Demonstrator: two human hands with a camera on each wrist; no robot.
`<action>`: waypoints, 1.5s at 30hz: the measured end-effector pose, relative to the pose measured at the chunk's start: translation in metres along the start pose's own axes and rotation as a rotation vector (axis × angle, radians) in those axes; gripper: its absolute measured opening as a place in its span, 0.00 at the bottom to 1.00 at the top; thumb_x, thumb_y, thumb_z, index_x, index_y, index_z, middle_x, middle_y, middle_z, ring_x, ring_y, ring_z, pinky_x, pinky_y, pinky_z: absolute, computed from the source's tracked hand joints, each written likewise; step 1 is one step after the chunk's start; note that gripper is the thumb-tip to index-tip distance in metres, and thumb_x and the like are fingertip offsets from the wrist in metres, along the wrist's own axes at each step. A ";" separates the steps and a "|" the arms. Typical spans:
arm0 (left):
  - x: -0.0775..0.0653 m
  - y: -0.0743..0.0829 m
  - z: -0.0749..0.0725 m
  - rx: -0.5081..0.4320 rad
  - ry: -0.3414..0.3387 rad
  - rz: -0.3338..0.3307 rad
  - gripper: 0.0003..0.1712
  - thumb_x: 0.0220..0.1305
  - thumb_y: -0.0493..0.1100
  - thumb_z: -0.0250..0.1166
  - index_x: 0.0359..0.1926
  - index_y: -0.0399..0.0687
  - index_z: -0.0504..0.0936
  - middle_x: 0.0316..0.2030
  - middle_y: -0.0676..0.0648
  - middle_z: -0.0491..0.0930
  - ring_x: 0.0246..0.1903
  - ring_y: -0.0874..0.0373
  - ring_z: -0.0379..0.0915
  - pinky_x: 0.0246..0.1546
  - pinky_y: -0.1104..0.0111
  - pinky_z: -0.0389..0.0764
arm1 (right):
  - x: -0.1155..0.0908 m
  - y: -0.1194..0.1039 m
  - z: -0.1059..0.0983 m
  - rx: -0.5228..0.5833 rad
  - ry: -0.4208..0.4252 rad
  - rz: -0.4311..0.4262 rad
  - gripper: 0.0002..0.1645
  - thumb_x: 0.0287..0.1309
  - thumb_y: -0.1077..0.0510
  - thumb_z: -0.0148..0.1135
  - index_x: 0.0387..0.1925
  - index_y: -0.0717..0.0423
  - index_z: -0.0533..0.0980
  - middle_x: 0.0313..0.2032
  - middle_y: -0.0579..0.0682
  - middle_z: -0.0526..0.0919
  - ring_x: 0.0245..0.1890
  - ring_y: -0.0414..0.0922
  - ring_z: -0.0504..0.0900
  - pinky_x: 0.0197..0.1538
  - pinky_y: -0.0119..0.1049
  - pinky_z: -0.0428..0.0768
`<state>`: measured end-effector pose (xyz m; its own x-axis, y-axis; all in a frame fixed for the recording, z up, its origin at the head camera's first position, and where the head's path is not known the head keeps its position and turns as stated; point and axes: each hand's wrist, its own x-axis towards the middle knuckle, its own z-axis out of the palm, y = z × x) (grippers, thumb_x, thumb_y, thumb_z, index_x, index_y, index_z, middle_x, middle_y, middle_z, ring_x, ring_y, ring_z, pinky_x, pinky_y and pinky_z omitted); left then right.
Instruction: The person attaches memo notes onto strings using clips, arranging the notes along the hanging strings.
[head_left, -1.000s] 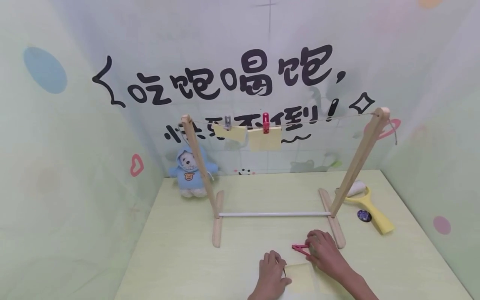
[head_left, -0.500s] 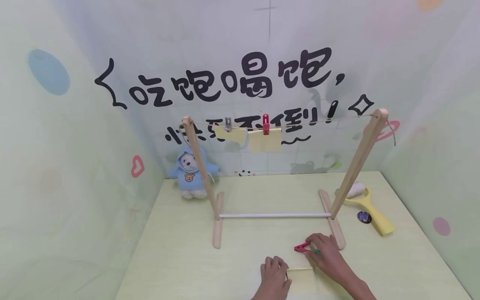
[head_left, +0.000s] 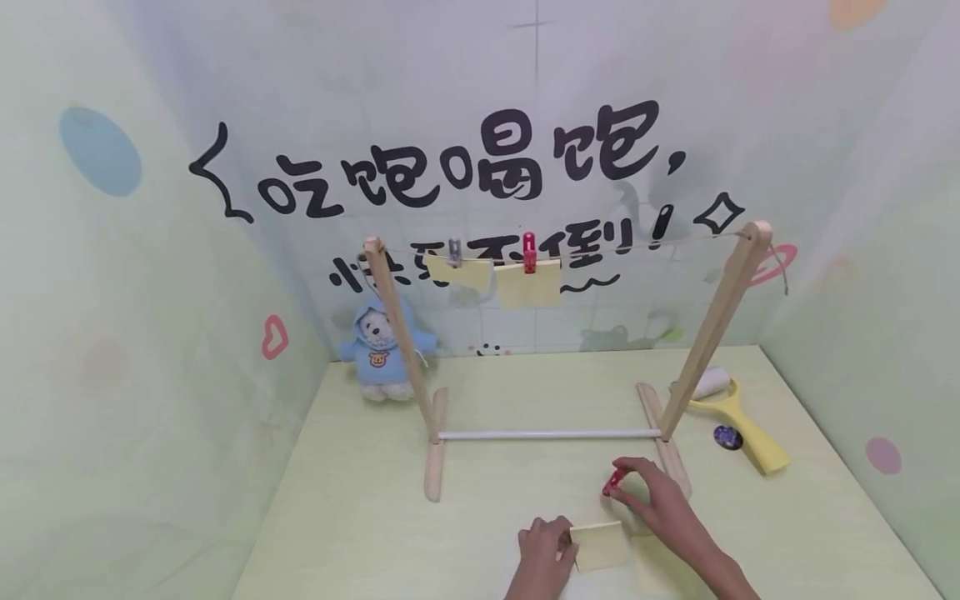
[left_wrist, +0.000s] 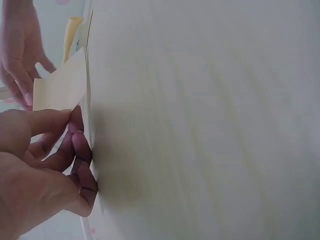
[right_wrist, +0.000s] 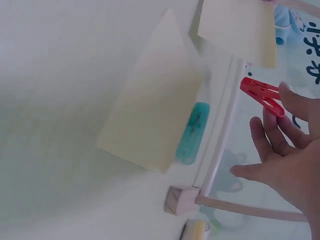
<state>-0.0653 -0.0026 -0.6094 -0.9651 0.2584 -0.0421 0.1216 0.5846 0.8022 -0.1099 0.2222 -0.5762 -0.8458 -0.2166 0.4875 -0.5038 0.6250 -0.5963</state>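
My left hand [head_left: 542,550] pinches the left edge of a pale yellow paper piece [head_left: 600,546], its near side raised a little off the table, as the left wrist view shows. To the right, my right hand [head_left: 663,504] holds a red clothespin [head_left: 613,481] between thumb and fingers, above the table. In the right wrist view, a second yellow paper [right_wrist: 152,110] lies on the table, and a teal clothespin [right_wrist: 193,134] rests by its edge. On the string, a grey clothespin [head_left: 454,252] and another red clothespin [head_left: 530,252] each hold a yellow paper.
A wooden frame with a white crossbar [head_left: 547,434] and a string between its posts stands behind the hands. A plush toy in blue [head_left: 377,358] sits at back left. A yellow-handled lint roller [head_left: 750,429] and a dark round object [head_left: 727,437] lie at right.
My right hand has picked the red clothespin up off the table and turned it. My left hand has tilted the paper up. The head view has shifted slightly.
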 end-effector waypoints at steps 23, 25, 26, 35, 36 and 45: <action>0.086 0.124 -0.152 -0.486 0.296 0.134 0.12 0.76 0.43 0.71 0.50 0.39 0.93 0.33 0.45 0.87 0.30 0.64 0.73 0.32 0.76 0.74 | 0.195 -0.158 -0.155 0.003 0.066 -0.417 0.18 0.52 0.79 0.78 0.44 0.64 0.85 0.61 0.65 0.76 0.69 0.60 0.74 0.73 0.23 0.65; 0.095 0.142 -0.167 -0.497 0.307 0.150 0.13 0.77 0.44 0.71 0.49 0.39 0.93 0.28 0.49 0.85 0.27 0.63 0.71 0.28 0.75 0.70 | 0.208 -0.164 -0.161 -0.013 0.082 -0.432 0.17 0.54 0.78 0.78 0.44 0.66 0.85 0.61 0.67 0.76 0.70 0.62 0.73 0.74 0.26 0.65; 0.098 0.150 -0.174 -0.504 0.309 0.161 0.13 0.78 0.44 0.71 0.49 0.39 0.93 0.25 0.51 0.82 0.24 0.63 0.70 0.26 0.75 0.67 | 0.214 -0.167 -0.164 -0.016 0.089 -0.435 0.16 0.55 0.78 0.77 0.44 0.67 0.85 0.61 0.68 0.76 0.70 0.63 0.74 0.74 0.27 0.65; 0.118 0.195 -0.206 -0.556 0.295 0.233 0.15 0.79 0.43 0.68 0.52 0.33 0.90 0.09 0.56 0.70 0.11 0.63 0.64 0.16 0.71 0.54 | 0.251 -0.179 -0.188 -0.042 0.117 -0.370 0.10 0.59 0.74 0.77 0.43 0.72 0.86 0.56 0.66 0.78 0.69 0.59 0.76 0.69 0.26 0.67; 0.119 0.198 -0.207 -0.553 0.292 0.236 0.15 0.79 0.43 0.68 0.52 0.33 0.90 0.09 0.56 0.70 0.11 0.63 0.63 0.16 0.71 0.54 | 0.254 -0.180 -0.190 -0.044 0.118 -0.361 0.10 0.59 0.74 0.77 0.42 0.72 0.86 0.56 0.66 0.78 0.69 0.59 0.76 0.67 0.26 0.67; 0.129 0.207 -0.209 -0.516 0.281 0.245 0.15 0.80 0.43 0.67 0.54 0.34 0.90 0.09 0.56 0.69 0.11 0.63 0.64 0.16 0.71 0.55 | 0.275 -0.181 -0.195 -0.073 0.095 -0.296 0.10 0.61 0.71 0.78 0.43 0.72 0.87 0.56 0.63 0.79 0.66 0.59 0.75 0.65 0.39 0.70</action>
<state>-0.2136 -0.0092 -0.3243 -0.9559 0.0851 0.2811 0.2871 0.0697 0.9554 -0.2169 0.1959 -0.2096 -0.6429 -0.3283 0.6920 -0.7085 0.5982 -0.3744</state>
